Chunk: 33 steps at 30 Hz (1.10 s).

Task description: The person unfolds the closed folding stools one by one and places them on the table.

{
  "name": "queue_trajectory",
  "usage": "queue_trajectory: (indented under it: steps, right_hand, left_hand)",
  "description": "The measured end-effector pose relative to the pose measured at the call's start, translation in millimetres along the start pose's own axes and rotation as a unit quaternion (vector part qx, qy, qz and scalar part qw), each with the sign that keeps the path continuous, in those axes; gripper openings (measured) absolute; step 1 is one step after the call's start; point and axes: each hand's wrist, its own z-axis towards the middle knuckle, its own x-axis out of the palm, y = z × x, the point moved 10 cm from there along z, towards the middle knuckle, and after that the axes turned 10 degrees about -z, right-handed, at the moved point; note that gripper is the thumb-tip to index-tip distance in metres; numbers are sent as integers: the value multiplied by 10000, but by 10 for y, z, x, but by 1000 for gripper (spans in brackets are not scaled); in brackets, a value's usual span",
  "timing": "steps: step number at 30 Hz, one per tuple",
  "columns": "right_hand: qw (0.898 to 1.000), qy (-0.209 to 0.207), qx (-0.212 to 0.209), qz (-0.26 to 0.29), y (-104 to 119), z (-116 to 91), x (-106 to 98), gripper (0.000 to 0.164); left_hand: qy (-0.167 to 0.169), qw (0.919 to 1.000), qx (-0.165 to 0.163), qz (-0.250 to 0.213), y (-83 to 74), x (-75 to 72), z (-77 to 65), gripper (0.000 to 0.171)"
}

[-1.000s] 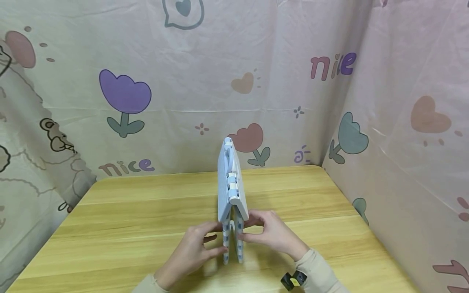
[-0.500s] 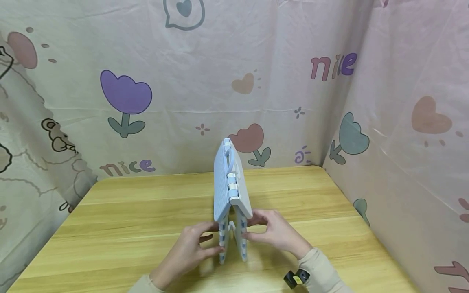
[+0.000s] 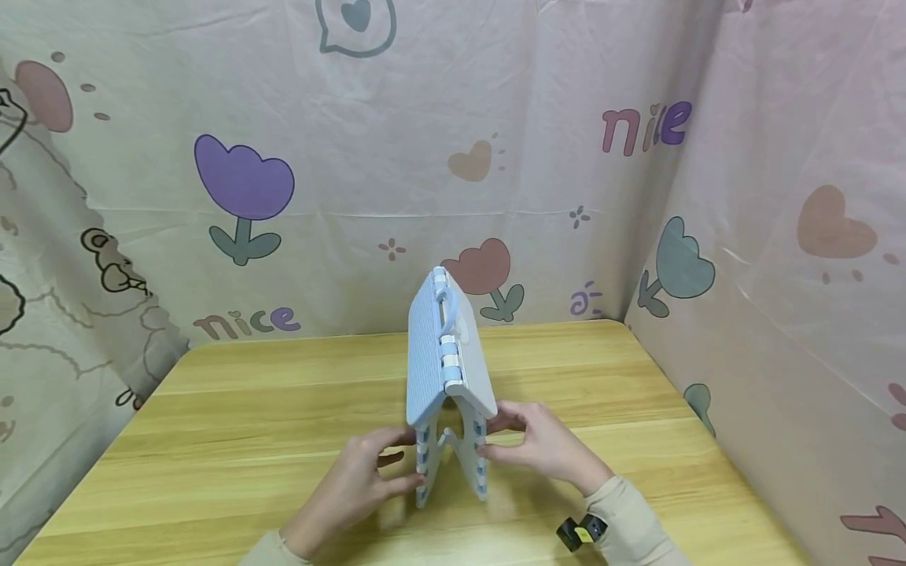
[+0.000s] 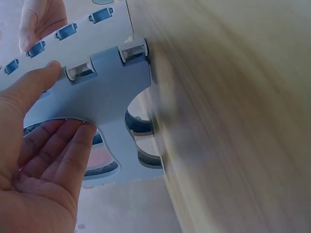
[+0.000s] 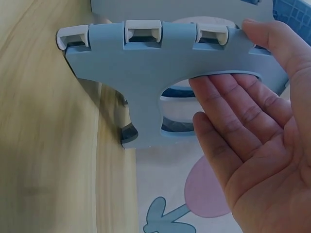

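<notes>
A light blue and white folding step stool stands partly spread on the table, its hinged top peaked like a roof. Along the ridge runs a blue loop handle. My left hand grips the left leg panel, thumb on its hinged edge and fingers at the oval cutout. On the other side my right hand holds the right leg panel the same way, fingertips at its cutout. Between the legs a folded inner brace shows. The far legs are mostly hidden.
The stool stands on a wood-grain table. A printed curtain hangs behind the table and along both sides. A small black and yellow device sits by the right sleeve.
The two leg panels have moved apart, and the top halves have spread wider. My left hand has shifted left and my right hand right, each still holding its panel.
</notes>
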Motion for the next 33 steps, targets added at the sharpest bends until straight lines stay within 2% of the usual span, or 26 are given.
queue_trajectory:
  steps: [15, 33]
  right_hand:
    - [9997, -164, -55, -199, -44, -32, -128, 46]
    - [9994, -208, 10, -285, -147, -34, -184, 42]
  left_hand:
    - [-58, 9994, 250, 225, -44, -80, -11, 49]
    - [-123, 9989, 172, 408, -11, -154, -37, 51]
